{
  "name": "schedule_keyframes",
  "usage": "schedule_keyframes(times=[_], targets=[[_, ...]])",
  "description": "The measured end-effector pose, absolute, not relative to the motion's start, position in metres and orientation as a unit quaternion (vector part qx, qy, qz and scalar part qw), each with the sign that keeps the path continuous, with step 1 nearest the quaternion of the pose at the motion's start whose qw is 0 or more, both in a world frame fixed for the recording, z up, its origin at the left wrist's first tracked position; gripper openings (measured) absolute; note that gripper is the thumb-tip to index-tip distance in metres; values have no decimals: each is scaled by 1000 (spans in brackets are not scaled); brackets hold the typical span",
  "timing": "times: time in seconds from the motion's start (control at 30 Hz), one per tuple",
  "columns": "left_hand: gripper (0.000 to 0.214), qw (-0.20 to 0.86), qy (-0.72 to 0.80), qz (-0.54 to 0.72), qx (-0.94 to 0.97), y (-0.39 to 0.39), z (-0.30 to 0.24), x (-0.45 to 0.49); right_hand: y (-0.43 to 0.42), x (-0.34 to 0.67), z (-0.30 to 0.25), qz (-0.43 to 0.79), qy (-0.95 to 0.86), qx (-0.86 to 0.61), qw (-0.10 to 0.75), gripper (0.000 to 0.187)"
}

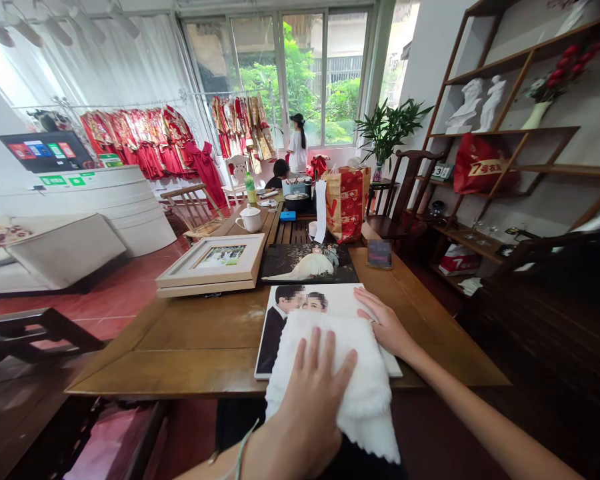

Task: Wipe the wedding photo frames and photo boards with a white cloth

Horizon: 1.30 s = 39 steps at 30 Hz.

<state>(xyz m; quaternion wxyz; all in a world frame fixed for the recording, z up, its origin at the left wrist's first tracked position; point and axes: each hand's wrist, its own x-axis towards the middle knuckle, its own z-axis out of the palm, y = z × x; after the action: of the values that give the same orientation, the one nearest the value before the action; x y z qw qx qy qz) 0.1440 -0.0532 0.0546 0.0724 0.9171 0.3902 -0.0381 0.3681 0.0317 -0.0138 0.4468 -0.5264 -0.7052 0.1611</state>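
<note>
A white cloth (365, 373) with a scalloped edge lies over the lower part of a photo panel (273, 337) showing a couple, and hangs past the table's front edge. My left hand (316, 380) lies flat on the cloth, palm down, with its fingers spread. At the panel's right side, my right hand (383, 323) rests with fingers stretched out on the white surface, beside the cloth. Just behind the panel lies a dark photo print (347, 270) with a figure in a white gown. Left of it are stacked pale picture frames (183, 263).
On the wooden table (190, 340) farther back stand a lidded white mug (250, 219), a red-and-tan paper bag (347, 207) and a green bottle (251, 189). A small dark block (379, 255) sits right of the print. A person (297, 150) stands near the window.
</note>
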Motion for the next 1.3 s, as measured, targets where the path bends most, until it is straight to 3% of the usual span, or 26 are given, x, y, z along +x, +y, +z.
schedule_keyframes(times=[0.47,0.93,1.13,1.3], targets=[[75,-40,489,-11,871,29,72,205,20,365,0,237,-624,-548,504,45],[83,80,389,-62,916,-73,73,184,32,366,2,328,-559,-523,554,51],[74,-37,441,-25,896,-23,71,203,28,373,-3,305,-561,-522,565,52],[69,-62,482,-12,874,34,66,226,26,374,-5,283,-553,-532,575,56]])
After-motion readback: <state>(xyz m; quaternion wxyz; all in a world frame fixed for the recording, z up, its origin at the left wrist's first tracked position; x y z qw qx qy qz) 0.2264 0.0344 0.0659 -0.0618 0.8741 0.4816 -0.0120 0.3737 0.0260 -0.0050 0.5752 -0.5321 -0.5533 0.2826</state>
